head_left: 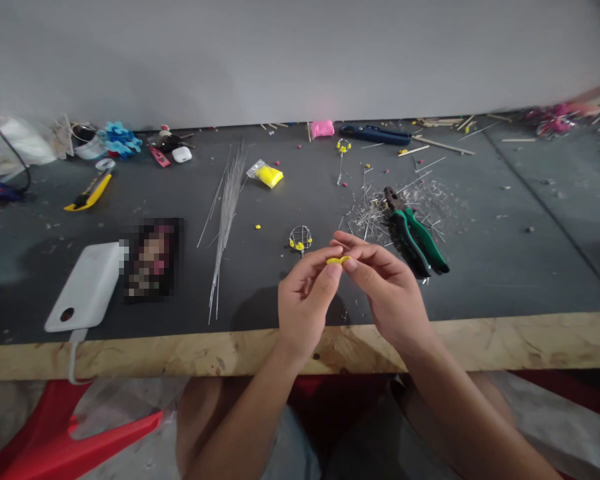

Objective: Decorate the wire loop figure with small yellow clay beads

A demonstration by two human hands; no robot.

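Note:
A small strip of yellow modelling clay (338,260) is pinched between both hands, above the table. My left hand (306,293) grips its left part with thumb and forefinger. On its right part, my right hand (393,287) closes thumb and forefinger. Just beyond my left hand lies a round wire frame (300,239) with yellow bits on it. A similar, smaller wire piece (343,150) rests farther back. Pliers with green and black handles (414,233) lie to the right of my right hand, on scattered wire clippings (367,213).
A bundle of thin wires (225,220) and a yellow clay packet (269,175) lie left of centre. Farther left are a white power bank (86,287), a pixelated dark object (155,260) and a yellow cutter (91,192). A pink packet (323,128) sits near the wall.

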